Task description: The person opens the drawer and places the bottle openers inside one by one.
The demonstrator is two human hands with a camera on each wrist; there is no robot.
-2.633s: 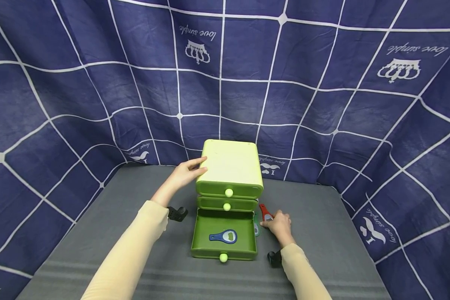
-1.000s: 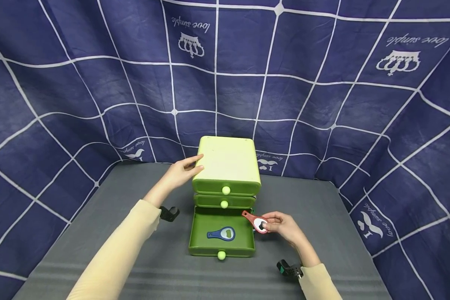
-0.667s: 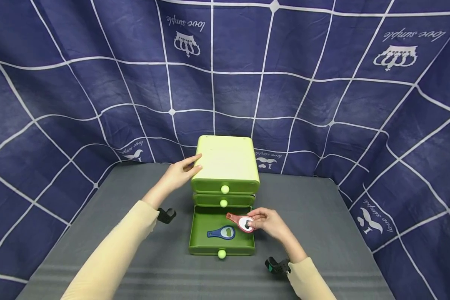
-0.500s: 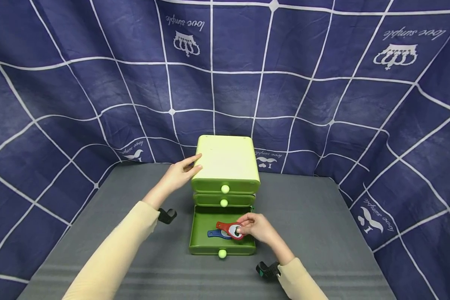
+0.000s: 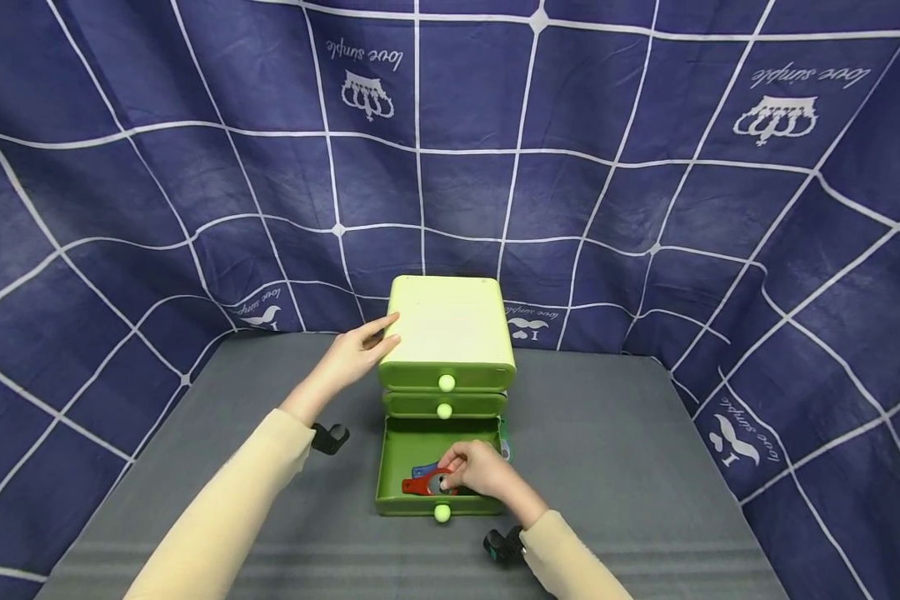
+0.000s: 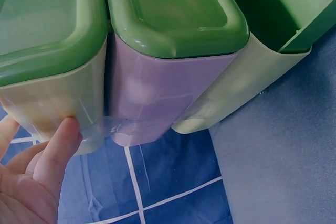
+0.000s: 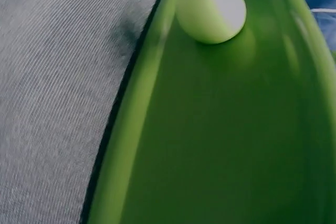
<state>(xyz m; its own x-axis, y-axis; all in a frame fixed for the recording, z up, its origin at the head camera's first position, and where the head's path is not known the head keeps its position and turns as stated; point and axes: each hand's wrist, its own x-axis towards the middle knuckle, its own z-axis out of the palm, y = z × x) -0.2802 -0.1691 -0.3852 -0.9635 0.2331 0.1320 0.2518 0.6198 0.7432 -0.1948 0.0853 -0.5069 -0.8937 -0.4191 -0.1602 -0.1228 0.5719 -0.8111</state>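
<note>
A small cabinet [image 5: 450,321] with a pale yellow top and green drawers stands on the grey cloth. Its bottom drawer [image 5: 401,507] is pulled out. My right hand [image 5: 482,472] reaches into this drawer and pinches the round head of a red bottle opener [image 5: 417,486]. Under and behind it lies a blue bottle opener [image 5: 422,470], mostly covered. My left hand [image 5: 348,357] rests its fingertips and thumb on the cabinet's left side, seen close up in the left wrist view. The right wrist view holds the drawer front [image 7: 210,129] and its round knob [image 7: 210,11]; the right hand is out of that view.
A green bottle opener [image 5: 506,447] lies on the cloth against the right side of the cabinet. The upper two drawers are closed, each with a pale knob [image 5: 446,383]. A blue gridded curtain [image 5: 585,192] hangs behind and at both sides of the grey table [image 5: 607,442].
The right hand has picked up the red bottle opener from the cloth on the right and carried it left into the open drawer, over the blue one. The left hand stays at the cabinet.
</note>
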